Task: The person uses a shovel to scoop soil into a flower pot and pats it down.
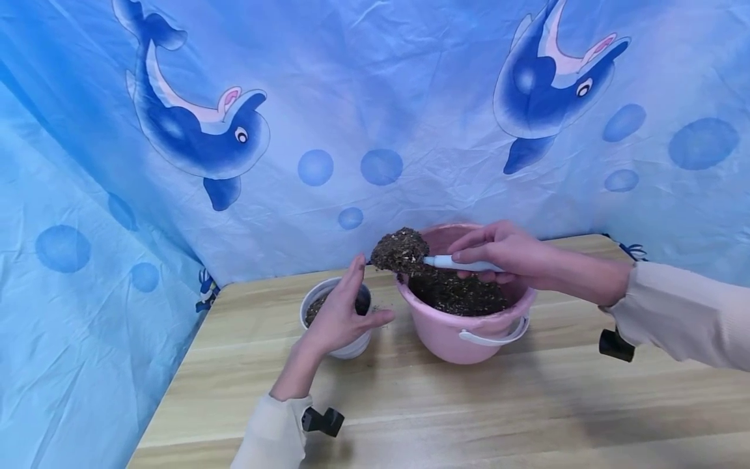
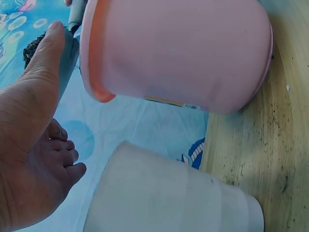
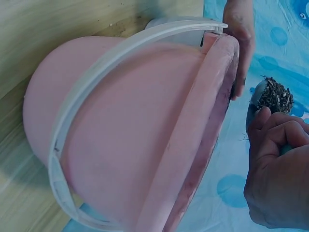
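My right hand (image 1: 510, 253) grips the pale handle of a garden trowel (image 1: 441, 261) over the left rim of a pink bucket (image 1: 451, 342). A heap of dark soil (image 1: 401, 249) covers the trowel's blade, shown also in the right wrist view as soil (image 3: 277, 95). Inside the bucket lies more soil (image 1: 457, 293). Left of it stands a white pot (image 1: 353, 352) with some soil in it. My left hand (image 1: 340, 319) hovers above this pot, thumb and fingers spread, holding nothing, and hides part of its opening. The left wrist view shows the white pot (image 2: 169, 198) below that hand.
Both containers stand on a wood-grain table (image 1: 375, 417), with the bucket's white handle (image 1: 498, 337) hanging down in front. Crumbs of soil (image 2: 285, 183) lie scattered on the tabletop. A blue curtain (image 1: 363, 78) printed with dolphins hangs close behind and along the left side.
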The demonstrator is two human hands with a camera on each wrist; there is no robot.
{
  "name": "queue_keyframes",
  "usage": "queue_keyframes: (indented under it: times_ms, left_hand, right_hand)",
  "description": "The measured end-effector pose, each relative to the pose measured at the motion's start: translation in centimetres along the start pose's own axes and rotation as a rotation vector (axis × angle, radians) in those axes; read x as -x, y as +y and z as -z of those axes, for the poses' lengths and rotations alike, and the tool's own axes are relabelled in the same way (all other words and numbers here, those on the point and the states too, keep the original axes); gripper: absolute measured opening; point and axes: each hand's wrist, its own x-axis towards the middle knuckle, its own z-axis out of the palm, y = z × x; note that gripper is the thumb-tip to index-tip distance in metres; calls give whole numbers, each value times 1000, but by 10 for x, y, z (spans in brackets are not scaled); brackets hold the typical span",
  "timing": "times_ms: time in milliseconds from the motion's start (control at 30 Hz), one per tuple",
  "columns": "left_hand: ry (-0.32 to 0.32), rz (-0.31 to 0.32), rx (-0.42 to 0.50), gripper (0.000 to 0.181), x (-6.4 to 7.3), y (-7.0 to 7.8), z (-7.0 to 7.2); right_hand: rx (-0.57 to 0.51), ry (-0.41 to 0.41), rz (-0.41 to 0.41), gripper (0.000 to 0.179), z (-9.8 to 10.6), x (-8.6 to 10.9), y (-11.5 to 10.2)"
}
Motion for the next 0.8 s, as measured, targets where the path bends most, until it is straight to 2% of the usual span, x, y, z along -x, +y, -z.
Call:
queue_keyframes:
  times_ms: [267,500,800]
  left_hand:
    - [11,29,9,111,6,-9,4]
    - [23,34,23,112,11,-15,8]
    - [91,52,6,113,18,-24,12]
  right_hand:
    - [23,-25,28,40,-7,-13,-4]
    - [94,-66,112,30,-13,-23,-8]
    - [98,-138,117,29,-25,-32,-18]
